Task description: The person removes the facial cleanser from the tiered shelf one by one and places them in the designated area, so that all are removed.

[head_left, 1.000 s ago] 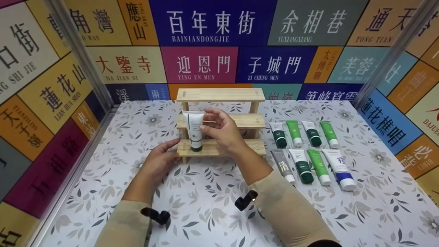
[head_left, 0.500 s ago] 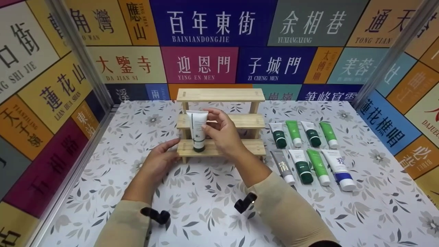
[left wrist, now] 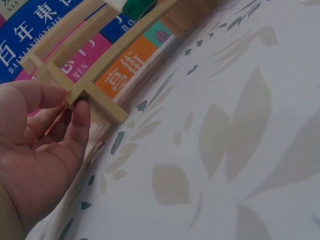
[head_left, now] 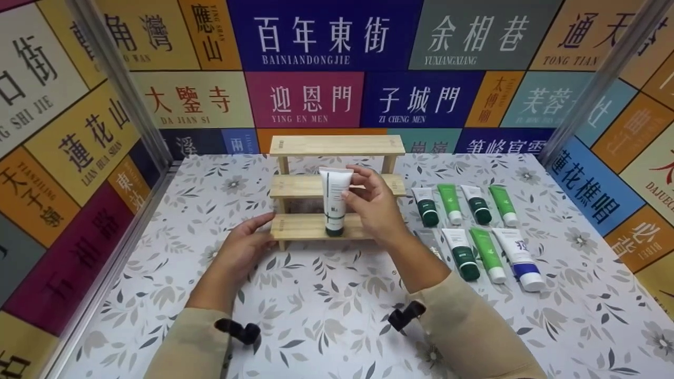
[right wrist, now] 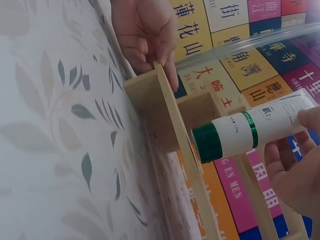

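Observation:
My right hand (head_left: pixel 376 205) pinches a white squeeze tube (head_left: pixel 336 197) with a dark green cap by its upper part, thumb in front. Cap down, the tube stands nearly upright at the lowest step of a wooden three-step display rack (head_left: pixel 295 226). In the right wrist view the tube's green cap (right wrist: pixel 206 143) is right at the edge of that lowest board. My left hand (head_left: pixel 247 239) pinches the left end of the same board; in the left wrist view the thumb and fingers of this hand (left wrist: pixel 47 135) close round the board's corner.
Right of the rack lie several tubes in two rows, among them a light green tube (head_left: pixel 488 255) and a white tube with a blue band (head_left: pixel 520 258). A grey tube is mostly behind my right forearm. Printed panels (head_left: pixel 310 100) stand behind the floral tabletop (head_left: pixel 316 305).
My right hand has moved the white tube to the right along the lowest step, from near its left end to about its middle. The left hand keeps its place on the rack.

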`<state>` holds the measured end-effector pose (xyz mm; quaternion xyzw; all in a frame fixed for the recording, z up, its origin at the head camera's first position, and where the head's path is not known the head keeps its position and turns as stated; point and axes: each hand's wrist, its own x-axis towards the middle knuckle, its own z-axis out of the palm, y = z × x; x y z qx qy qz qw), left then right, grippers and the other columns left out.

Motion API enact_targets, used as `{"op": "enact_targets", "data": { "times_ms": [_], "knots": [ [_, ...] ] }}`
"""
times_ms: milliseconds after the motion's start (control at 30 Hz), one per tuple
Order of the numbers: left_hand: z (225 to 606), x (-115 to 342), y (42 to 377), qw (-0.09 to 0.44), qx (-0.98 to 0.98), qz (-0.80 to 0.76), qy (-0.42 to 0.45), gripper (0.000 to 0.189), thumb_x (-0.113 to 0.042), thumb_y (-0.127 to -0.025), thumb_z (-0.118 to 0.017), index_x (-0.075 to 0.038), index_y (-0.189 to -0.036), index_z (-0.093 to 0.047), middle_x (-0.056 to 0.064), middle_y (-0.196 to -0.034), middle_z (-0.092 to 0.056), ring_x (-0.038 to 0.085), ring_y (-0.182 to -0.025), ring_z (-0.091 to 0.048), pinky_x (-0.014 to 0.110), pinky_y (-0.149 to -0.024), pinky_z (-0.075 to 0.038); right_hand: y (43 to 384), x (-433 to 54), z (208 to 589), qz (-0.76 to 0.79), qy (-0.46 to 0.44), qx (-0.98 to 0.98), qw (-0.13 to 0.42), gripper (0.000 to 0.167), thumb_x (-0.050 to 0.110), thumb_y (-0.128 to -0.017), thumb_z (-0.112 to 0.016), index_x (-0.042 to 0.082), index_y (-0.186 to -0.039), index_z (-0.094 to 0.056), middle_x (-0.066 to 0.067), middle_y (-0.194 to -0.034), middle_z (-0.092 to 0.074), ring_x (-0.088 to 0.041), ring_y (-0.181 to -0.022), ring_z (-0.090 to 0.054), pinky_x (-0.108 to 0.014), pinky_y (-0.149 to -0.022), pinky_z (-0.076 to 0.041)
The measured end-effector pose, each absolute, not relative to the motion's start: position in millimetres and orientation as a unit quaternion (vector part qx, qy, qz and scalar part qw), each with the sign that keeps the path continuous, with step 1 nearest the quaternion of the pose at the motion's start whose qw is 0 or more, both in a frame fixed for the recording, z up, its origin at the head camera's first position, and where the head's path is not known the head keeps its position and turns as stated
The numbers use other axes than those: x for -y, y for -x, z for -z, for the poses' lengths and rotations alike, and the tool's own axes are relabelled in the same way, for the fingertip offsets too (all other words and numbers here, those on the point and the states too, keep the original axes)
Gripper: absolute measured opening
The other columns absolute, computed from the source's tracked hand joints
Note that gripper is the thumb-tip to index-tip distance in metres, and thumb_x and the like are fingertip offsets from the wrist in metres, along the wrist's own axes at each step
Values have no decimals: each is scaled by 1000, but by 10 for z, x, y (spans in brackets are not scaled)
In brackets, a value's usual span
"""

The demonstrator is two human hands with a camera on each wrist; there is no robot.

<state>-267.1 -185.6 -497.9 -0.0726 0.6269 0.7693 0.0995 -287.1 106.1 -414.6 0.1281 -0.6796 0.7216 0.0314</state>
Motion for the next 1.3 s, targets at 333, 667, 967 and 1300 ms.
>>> {"op": "enact_targets", "data": {
  "times_ms": [333, 667, 967, 1300],
  "knots": [
    [4995, 1845, 2676, 97, -628, -768, 80, 59, 1, -97, -66, -9, -154, -55, 15, -153, -61, 14, -112, -71, 29, -98, -56, 2743, -1525, 4141, -721, -140, 676, 57, 56, -6, -101, -64, 9, -153, -51, -6, -125, -66, -27, -120, -66, -35, -93, -62],
    [5010, 1847, 2682, 100, -625, -770, 84, 60, -1, -98, -66, -11, -155, -55, 13, -146, -66, 14, -110, -71, 29, -97, -56, 2638, -2107, 4081, -709, -100, 692, 92, 57, -6, -103, -61, 11, -155, -47, -1, -126, -66, -27, -125, -62, -31, -98, -58],
    [5014, 1845, 2685, 107, -628, -766, 89, 60, -2, -98, -67, -13, -156, -54, 13, -147, -66, 15, -113, -71, 28, -98, -55, 2519, -2720, 4070, -705, -76, 694, 126, 57, 4, -105, -64, 15, -157, -45, 1, -131, -64, -20, -125, -63, -24, -95, -59],
    [5029, 1863, 2689, 100, -627, -769, 73, 60, 1, -99, -64, -10, -157, -52, 13, -144, -67, 13, -108, -71, 26, -93, -57, 2427, -3378, 4087, -769, -40, 618, 156, 62, 4, -103, -68, 17, -158, -43, -1, -131, -65, -14, -120, -65, -22, -90, -59]
  ]
}}
